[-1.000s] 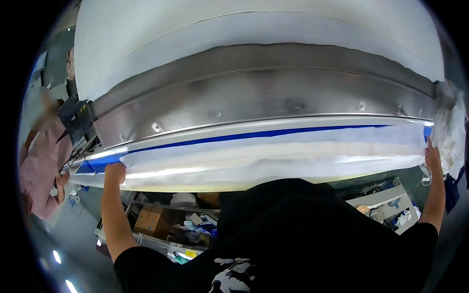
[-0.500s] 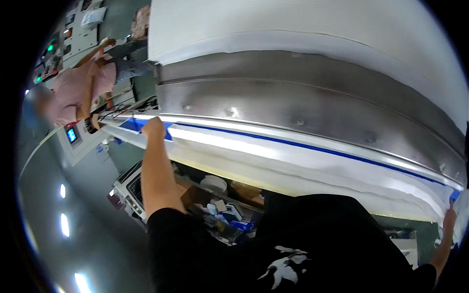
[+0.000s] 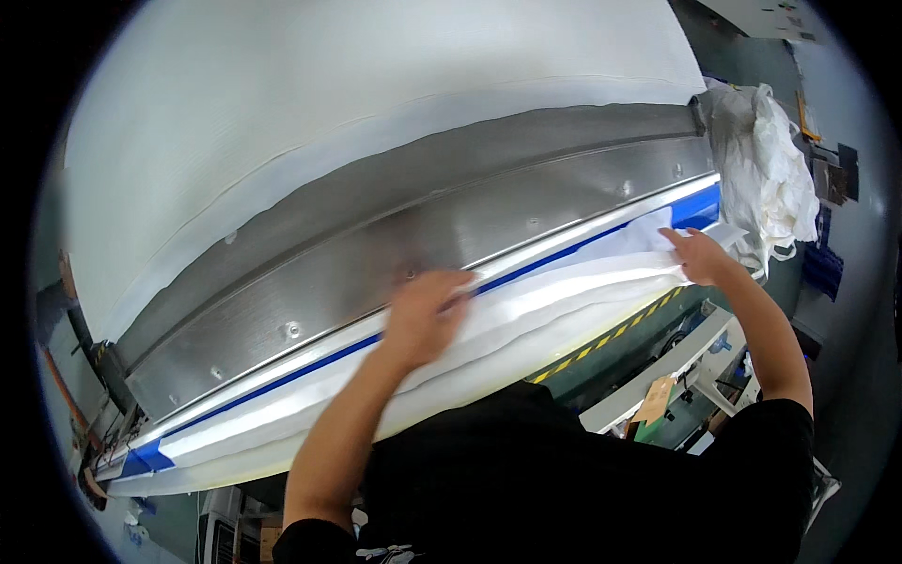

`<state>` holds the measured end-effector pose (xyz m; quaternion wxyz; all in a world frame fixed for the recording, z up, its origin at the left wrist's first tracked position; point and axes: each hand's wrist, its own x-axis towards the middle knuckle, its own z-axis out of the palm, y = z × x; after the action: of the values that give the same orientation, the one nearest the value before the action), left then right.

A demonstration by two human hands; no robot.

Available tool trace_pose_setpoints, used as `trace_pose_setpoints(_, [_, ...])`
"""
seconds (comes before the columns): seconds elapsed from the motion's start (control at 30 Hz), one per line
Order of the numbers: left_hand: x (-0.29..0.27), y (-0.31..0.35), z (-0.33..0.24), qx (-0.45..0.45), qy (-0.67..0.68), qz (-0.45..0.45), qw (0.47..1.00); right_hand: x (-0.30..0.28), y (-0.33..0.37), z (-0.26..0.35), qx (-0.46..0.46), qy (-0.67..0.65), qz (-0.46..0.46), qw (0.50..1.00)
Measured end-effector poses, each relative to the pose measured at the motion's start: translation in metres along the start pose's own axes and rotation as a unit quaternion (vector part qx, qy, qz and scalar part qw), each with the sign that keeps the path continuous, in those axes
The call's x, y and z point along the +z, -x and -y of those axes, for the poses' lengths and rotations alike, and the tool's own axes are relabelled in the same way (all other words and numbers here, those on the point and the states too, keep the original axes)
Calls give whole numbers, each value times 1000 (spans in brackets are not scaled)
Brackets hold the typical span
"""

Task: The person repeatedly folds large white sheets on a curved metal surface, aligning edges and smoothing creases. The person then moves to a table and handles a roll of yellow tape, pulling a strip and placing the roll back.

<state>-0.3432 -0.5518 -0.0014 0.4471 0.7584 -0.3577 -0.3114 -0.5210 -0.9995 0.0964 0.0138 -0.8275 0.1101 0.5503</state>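
Note:
A long strip of white sheet material (image 3: 526,293) lies along the blue-edged metal bar, its layers folded and loose on my side. My right hand (image 3: 697,256) is near the right end, its thumb and fingers closed on the edge of the white sheet, beside a blue patch (image 3: 697,207). My left hand (image 3: 423,315) is over the middle of the bar, its fingers curled and smeared by motion. Whether it holds anything cannot be made out. Another blue patch (image 3: 147,457) marks the bar's left end.
Beyond the bar rises a grey metal panel (image 3: 451,216) with bolt heads, and a broad white sheet (image 3: 376,66) behind it. White plastic bags (image 3: 766,174) hang at the right end. Below, a white frame (image 3: 648,385) stands near a yellow-and-black striped edge (image 3: 611,334).
The view has swung to the right. My left hand has come from the left blue patch to the middle of the bar. My right hand stays near the right end, now gripping the sheet.

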Motion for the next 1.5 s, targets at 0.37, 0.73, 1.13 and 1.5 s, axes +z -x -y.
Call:
trace_pose_setpoints(0.37, [109,-78,-26,-102,139,289,942,-43,-20,102,-99,-184,146,967])
trace_pose_setpoints(0.73, [-91,26,26,-182,76,-168,966,-4,-49,112,-153,-338,-102,923])
trace_pose_setpoints(1.13, [-240,176,174,-166,-373,-465,785,-102,-90,307,-359,-264,-233,864])
trace_pose_setpoints(1.5, [-285,208,220,-161,-366,-476,783,-288,-110,706,-540,-191,-330,751])
